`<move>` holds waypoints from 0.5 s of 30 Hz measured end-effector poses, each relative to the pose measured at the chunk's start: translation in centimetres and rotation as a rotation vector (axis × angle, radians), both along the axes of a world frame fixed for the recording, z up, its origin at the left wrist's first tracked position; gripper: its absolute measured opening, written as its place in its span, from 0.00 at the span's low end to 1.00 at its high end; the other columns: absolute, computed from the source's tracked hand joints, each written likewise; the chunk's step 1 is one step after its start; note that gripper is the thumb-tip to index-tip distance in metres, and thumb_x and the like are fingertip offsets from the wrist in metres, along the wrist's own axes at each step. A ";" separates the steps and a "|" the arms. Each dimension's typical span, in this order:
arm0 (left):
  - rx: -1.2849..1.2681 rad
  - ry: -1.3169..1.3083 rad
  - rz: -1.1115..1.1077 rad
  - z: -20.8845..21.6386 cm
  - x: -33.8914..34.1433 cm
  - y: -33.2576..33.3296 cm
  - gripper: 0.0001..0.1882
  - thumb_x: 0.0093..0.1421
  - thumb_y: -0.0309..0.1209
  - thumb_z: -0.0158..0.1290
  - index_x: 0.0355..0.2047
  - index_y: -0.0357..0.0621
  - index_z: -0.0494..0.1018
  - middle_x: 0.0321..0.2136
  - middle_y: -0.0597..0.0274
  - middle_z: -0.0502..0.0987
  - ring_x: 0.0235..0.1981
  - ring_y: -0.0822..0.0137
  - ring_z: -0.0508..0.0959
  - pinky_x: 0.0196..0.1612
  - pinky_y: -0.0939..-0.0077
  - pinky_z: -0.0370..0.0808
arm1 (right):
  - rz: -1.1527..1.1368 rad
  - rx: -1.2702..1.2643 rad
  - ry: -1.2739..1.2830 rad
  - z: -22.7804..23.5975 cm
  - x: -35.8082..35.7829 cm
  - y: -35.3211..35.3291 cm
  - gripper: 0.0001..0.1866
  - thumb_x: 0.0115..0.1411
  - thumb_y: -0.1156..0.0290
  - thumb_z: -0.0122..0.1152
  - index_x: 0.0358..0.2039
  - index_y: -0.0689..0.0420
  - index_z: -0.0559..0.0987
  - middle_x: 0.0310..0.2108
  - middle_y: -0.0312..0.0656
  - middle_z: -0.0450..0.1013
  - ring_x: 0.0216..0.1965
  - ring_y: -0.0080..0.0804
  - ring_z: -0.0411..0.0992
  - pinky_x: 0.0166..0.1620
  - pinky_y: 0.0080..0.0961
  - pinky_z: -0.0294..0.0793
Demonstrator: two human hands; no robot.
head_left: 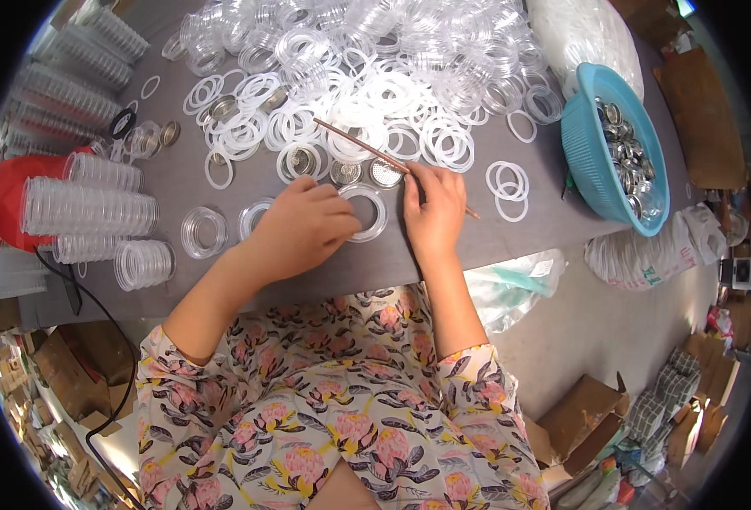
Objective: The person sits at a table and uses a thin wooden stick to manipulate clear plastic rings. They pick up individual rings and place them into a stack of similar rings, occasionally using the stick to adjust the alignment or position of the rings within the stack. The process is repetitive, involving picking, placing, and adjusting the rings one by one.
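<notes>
My right hand (pixel 436 204) is closed on a thin brown stick (pixel 354 142), which runs slantwise from the ring pile to past my wrist. Curled fingers of my left hand (pixel 307 223) rest at the left rim of a clear plastic ring (pixel 381 223) lying flat on the table; the fingertips are partly hidden. Just beyond it lie two round perforated metal discs, a left disc (pixel 345 172) and a right disc (pixel 385 173), the latter by my right fingertips. Another clear ring (pixel 252 217) is partly covered by my left hand, and a round clear piece (pixel 204 233) sits further left.
White flat rings (pixel 447 144) form a heap beyond my hands, with clear plastic round pieces (pixel 469 51) piled behind. Stacked clear pieces (pixel 95 208) stand at the left near a red object (pixel 5 195). A blue basket (pixel 581 144) of metal parts stands at the right table edge.
</notes>
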State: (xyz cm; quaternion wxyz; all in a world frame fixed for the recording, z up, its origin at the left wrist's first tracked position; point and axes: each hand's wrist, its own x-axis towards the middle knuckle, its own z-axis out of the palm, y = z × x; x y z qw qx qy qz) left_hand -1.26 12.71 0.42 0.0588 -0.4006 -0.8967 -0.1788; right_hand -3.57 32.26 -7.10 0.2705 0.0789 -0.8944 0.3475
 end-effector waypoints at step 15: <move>0.068 -0.291 0.321 -0.4 -5.2 -1.1 0.12 0.46 0.21 0.54 0.33 0.45 0.73 0.32 0.62 0.72 0.39 0.59 0.71 0.40 0.65 0.68 | -0.104 -0.105 0.054 0.3 -0.1 0.0 0.13 0.47 0.76 0.61 0.36 0.54 0.78 0.29 0.40 0.68 0.34 0.38 0.66 0.38 0.32 0.66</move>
